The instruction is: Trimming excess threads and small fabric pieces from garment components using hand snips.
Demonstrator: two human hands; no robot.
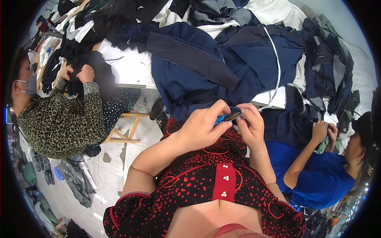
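Observation:
My left hand (203,123) is closed around small thread snips (220,119) with a blue handle and dark blades. The blades point right, toward the fingertips of my right hand (252,126). Those fingers are pinched on the edge of a navy garment (186,89), close to the snips' tip. From my lap the navy cloth runs up onto the table, where a dark grey band lies across it. Whether the blades touch a thread is too small to tell.
A white cord (276,59) hangs over the navy cloth. Dark garments cover the white table (123,67). On the left, a person in a leopard-print top (59,123) handles black cloth; on the right, another in blue (321,178) works on dark fabric. A wooden stool (127,129) stands left.

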